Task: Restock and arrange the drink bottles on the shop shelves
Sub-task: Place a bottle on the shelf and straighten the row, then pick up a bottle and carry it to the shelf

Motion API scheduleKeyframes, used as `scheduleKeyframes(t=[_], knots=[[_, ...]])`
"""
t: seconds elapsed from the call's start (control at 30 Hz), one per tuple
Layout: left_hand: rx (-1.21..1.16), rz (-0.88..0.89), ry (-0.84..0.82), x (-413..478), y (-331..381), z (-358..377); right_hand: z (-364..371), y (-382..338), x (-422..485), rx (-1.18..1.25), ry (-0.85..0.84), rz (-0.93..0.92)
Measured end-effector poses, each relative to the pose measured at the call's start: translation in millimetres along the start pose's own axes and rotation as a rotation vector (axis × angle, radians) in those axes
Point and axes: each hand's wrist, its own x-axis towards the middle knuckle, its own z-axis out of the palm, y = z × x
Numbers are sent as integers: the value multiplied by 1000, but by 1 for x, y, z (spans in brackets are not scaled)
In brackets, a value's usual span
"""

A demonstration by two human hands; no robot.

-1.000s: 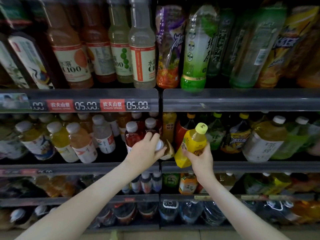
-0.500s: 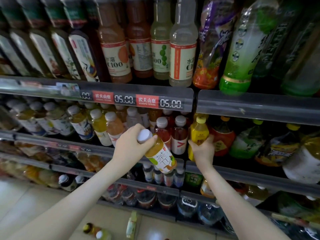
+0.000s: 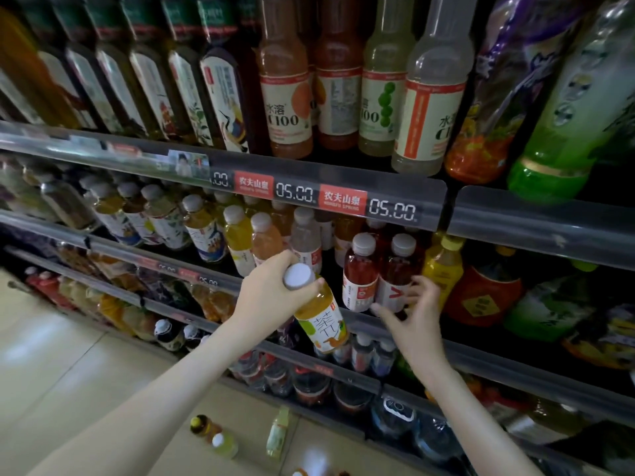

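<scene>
Ideally the spread, empty right hand (image 3: pixel 417 316) steadies the 2 red bottles (image 3: pixel 360 280) while the left hand (image 3: pixel 271 293), gripping the tea bottle (image 3: pixel 323 324) by its neck, stands it upright beside them.

The tea bottle (image 3: pixel 314 302) near centre is clear, glossy plastic with a smooth printed label (image 3: pixel 326 329) and a matt white cap (image 3: pixel 298 275). At 3 o'clock, the shelf rail (image 3: pixel 536 218) is translucent, scuffed plastic. At 8 o'clock, the floor tiles (image 3: pixel 51 365) look smooth and shiny.
</scene>
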Motion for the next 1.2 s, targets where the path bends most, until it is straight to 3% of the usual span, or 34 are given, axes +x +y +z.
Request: scheduleKeyframes(t=[0.1,0.17,0.33,0.57,0.7,0.77,0.9,1.2], knots=[[-62,72,-55,9,-6,-13,28,-41,-16,1,-505,-51],[-140,151,-118,16,-11,-28,47,-63,-21,35,-586,-85],[-255,322,-264,41,-32,-76,87,-110,-23,102,-426,-100],[-440,239,-398,64,-104,-134,166,-158,-33,313,-223,56],[-402,142,-760,48,-152,-144,192,-183,-38,566,-158,105],[-375,146,-808,38,-158,-143,203,-194,-41,623,-123,140],[-453,131,-691,29,-162,-145,215,-204,-46,663,-177,163],[-793,-134,-864,0,-192,-161,208,-199,-60,651,-397,261]])
